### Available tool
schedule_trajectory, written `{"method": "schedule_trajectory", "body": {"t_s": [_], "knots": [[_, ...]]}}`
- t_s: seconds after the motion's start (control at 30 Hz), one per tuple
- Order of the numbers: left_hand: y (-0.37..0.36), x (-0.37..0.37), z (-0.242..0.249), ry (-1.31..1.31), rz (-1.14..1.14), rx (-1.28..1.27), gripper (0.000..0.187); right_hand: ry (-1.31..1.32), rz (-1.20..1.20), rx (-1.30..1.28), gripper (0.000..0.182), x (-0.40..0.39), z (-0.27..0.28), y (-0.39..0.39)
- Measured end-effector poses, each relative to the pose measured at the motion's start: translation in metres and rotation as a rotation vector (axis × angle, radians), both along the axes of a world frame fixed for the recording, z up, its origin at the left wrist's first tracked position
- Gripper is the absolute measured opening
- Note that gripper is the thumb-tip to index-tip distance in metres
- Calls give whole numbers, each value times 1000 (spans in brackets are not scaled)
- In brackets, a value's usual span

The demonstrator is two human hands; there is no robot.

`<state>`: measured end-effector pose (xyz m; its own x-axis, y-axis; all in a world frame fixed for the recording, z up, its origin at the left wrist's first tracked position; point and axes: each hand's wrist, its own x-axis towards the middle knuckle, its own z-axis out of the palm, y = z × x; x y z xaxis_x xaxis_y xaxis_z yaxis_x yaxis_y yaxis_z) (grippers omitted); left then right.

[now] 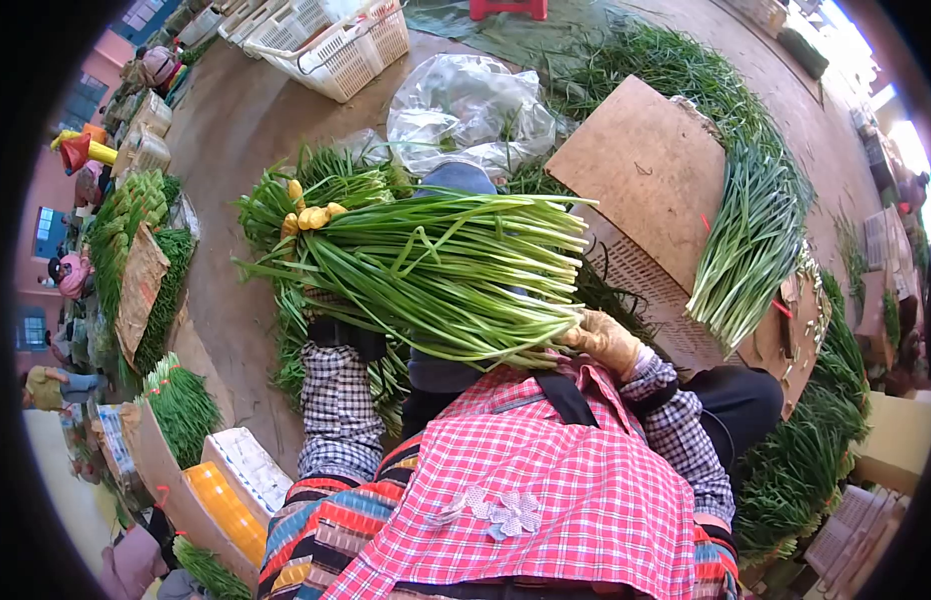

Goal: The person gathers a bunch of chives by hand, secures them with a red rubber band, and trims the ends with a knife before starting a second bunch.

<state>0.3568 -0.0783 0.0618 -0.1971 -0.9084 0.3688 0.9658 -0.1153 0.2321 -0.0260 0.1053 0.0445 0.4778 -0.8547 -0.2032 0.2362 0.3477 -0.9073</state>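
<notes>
A thick bunch of long green garlic chives (436, 265) lies across my lap, leaf tips to the left and pale stem ends to the right. My left hand (314, 215), in a yellow glove, wraps its fingers over the leafy end; its palm is hidden beneath the leaves. At the lower corner of the stem ends, my right hand (608, 343), in a tan glove, grips the outer stalks, with some fingers hidden. More chives show under the bunch on the left. Right of the stem ends is a brown board (646, 170) on a perforated crate (656, 300).
A loose pile of chives (751, 240) drapes beside the board. Ahead are a clear plastic bag (471, 110) and a white crate (341, 55). Chive bundles (181, 405) and a yellow box (226, 510) stand left. Other people, including one person (51, 385), are farther left.
</notes>
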Motion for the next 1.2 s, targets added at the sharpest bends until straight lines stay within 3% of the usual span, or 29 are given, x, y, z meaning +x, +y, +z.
{"method": "schedule_trajectory", "body": {"t_s": [0.1,0.13,0.23,0.27,0.3,0.37,0.47,0.6,0.87,0.9,0.97,1.0,1.1,1.2], "knots": [[6,-8,7,47,15,12,44,-110,1,-3,76,7,10,-8],[6,-8,4,7,63,51,42,-16,-56,7,85,10,19,-8],[2,-1,-2,38,27,75,42,-219,-123,96,91,18,0,-7],[2,-1,-2,47,21,95,42,-144,-9,-37,93,11,1,-10],[2,0,-2,41,34,109,41,-33,109,-110,91,10,11,-17],[2,0,-3,29,54,141,40,-69,69,-166,60,16,32,-15],[3,-1,-3,-14,86,165,39,-184,65,-36,53,16,39,-15],[-1,1,-7,35,30,127,39,-71,-25,40,67,15,33,-20],[0,0,-9,49,6,132,39,-197,192,67,88,19,36,-22],[0,1,-11,35,7,141,39,16,92,-262,48,18,29,-25],[0,7,-13,19,16,156,39,-26,174,153,26,6,25,-26],[-1,9,-13,19,20,160,38,40,56,64,17,8,37,-23],[-5,11,-16,16,38,180,37,-344,18,182,21,-49,-14,-6],[-1,8,-12,0,45,203,34,316,-95,58,40,-45,23,3]]}}
